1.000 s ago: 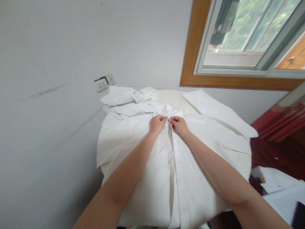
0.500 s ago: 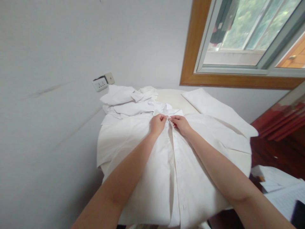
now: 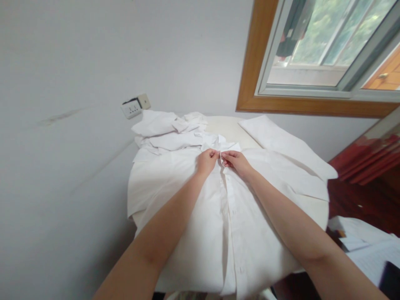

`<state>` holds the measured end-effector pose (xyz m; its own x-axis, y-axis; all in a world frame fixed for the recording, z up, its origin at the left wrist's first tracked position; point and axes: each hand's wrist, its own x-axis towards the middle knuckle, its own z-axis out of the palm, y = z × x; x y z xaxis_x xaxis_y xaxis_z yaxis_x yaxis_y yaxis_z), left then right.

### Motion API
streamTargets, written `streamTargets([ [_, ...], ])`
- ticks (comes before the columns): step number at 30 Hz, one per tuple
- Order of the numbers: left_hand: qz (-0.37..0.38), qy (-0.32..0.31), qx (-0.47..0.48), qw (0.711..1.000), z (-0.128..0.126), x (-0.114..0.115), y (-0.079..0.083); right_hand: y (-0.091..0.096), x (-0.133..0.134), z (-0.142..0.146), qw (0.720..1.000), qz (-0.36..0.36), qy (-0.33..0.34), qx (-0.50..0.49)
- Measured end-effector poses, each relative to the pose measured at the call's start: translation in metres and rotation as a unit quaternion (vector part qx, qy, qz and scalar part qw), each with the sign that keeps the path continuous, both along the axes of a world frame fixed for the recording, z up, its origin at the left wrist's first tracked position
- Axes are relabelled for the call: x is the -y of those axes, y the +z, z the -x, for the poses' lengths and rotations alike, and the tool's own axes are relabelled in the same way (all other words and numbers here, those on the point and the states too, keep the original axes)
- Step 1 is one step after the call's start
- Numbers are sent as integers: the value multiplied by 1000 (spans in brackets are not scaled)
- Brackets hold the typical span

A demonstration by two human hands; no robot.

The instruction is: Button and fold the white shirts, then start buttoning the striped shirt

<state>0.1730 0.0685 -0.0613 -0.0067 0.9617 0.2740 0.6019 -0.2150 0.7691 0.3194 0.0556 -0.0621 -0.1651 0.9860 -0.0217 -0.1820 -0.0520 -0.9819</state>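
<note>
A white button-up shirt (image 3: 193,241) lies spread front side up over a rounded, cream-coloured table (image 3: 226,125). Its sleeves reach out to both sides, and its front opening runs down the middle toward me. Close to the collar, my left hand (image 3: 208,161) pinches the left front edge of the shirt. Just across the opening, my right hand (image 3: 236,161) grips the other front edge between thumb and fingers. The fingertips of both hands nearly meet. Any button between them is too small to make out.
Crumpled white cloth (image 3: 168,129) is heaped at the table's back left, near a wall socket (image 3: 131,109). A wood-framed window (image 3: 246,102) is set in the wall behind. Papers (image 3: 371,250) and a dark object (image 3: 391,279) lie low at the right, below a red curtain (image 3: 368,162).
Both hands stay at the upper front opening. The right fingers have shifted slightly, lifting the edge of the cloth a little between the hands. The shirt otherwise lies as before.
</note>
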Motion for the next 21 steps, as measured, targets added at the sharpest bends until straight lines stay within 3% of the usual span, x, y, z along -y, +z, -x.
streamTargets([
  [7, 6, -2, -14, 1000, 2, -3, -1, -3, -2, 1, 1000, -11, -21, 9],
  [16, 34, 5, -4, 999, 1, -1, 6, -2, 2, 1, 992, -60, -32, 103],
  [21, 39, 25, -53, 998, -2, 3, 7, 1, 5, 2, 989, -66, -28, 127],
])
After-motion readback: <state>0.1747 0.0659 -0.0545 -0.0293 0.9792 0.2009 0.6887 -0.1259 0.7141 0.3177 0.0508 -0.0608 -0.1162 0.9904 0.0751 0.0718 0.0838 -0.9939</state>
